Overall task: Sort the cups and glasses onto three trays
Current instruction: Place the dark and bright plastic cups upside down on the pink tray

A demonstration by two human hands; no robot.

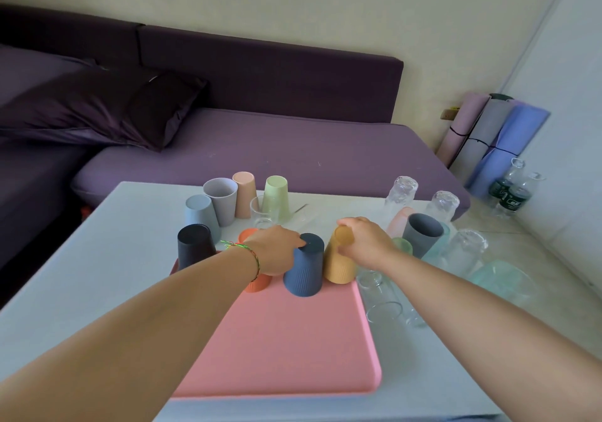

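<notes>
Near half of the pink tray is sitting wide open, so a hand is getting a free run in from the front edge. The far end is looking crowded though, with the black cup, orange cup, navy ribbed cup and yellow cup standing upside down in a tight row. Clear glasses are bunching up just beside the tray's right edge with the grey cup behind them, while the bare white table on the left is lying open.
</notes>
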